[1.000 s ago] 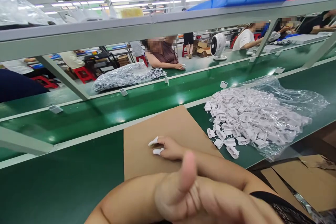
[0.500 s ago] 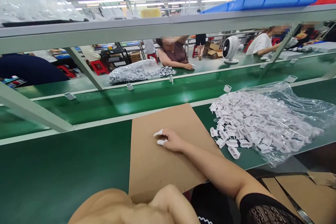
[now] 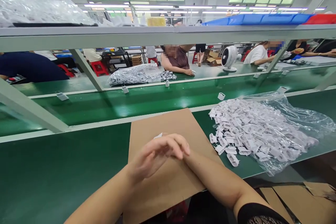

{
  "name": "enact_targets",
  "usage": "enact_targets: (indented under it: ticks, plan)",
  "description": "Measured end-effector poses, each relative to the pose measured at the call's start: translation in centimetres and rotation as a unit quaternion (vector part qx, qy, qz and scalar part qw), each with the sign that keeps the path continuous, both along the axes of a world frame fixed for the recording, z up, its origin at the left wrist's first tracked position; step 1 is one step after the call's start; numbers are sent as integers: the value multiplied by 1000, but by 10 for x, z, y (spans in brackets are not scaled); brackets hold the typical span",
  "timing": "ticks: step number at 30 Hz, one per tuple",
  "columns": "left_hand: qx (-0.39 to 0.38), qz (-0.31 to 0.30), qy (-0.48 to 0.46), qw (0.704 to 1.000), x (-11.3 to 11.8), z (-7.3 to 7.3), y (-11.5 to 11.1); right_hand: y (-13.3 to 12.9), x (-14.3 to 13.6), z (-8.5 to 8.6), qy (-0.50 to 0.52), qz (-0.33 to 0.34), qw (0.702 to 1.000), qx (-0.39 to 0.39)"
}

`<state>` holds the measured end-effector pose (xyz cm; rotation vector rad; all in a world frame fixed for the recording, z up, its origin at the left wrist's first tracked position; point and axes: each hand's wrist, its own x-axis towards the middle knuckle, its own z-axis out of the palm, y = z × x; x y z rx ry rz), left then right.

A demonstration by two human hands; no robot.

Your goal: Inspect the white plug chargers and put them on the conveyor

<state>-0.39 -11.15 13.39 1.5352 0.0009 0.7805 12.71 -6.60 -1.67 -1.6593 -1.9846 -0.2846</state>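
My left hand (image 3: 160, 152) is raised over the cardboard sheet (image 3: 149, 196), palm down, with its fingers loosely curved and nothing in them. Its fingertips overlap my right wrist in the view; I cannot tell whether they touch. Behind it, my right hand is mostly hidden over the sheet. Only a white finger cover (image 3: 158, 135) on a fingertip and the bare right forearm (image 3: 207, 173) show. To the right of the sheet lies a heap of white plastic plug parts (image 3: 244, 122), partly inside a clear plastic bag (image 3: 309, 115).
Beyond the bench rail runs a green conveyor (image 3: 152, 99) with white square pieces spaced along it. A shelf (image 3: 168, 38) crosses above, carrying bagged parts and blue trays (image 3: 257, 19). Across the conveyor, a person sits near a bag of parts (image 3: 136, 74) and a white fan (image 3: 229, 57).
My left hand has swung up and forward from the lower edge, now covering most of my right hand. The camera view has tilted up slightly. The right arm stays over the cardboard.
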Motion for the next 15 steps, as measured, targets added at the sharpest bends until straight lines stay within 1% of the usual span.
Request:
enact_targets:
  ticks: [1,2,3,4,5,6,8,9,12,15]
  plan:
    - [16,24,51,998,5,-14,14,-1,1,2,-17,103,995,-5]
    - [58,57,115,990,6,-29,25,-1,2,5,-1,243,970,-30]
    - [111,98,183,972,5,-44,34,-1,3,8,43,377,923,-64]
    - [177,139,239,945,3,-59,40,1,4,12,81,467,876,-90]
    - [249,167,281,912,-1,-73,46,2,4,15,117,514,843,-109]
    - [312,177,315,879,-6,-86,50,4,5,18,143,525,831,-117]
    - [405,177,343,829,-12,-106,56,7,5,21,157,510,837,-118]
    - [431,182,344,814,-14,-114,59,8,6,20,163,497,844,-117]
    - [470,225,314,794,-15,-129,66,7,4,11,237,439,860,-108]
    - [483,261,285,785,-14,-137,68,9,1,-5,323,363,870,-80]
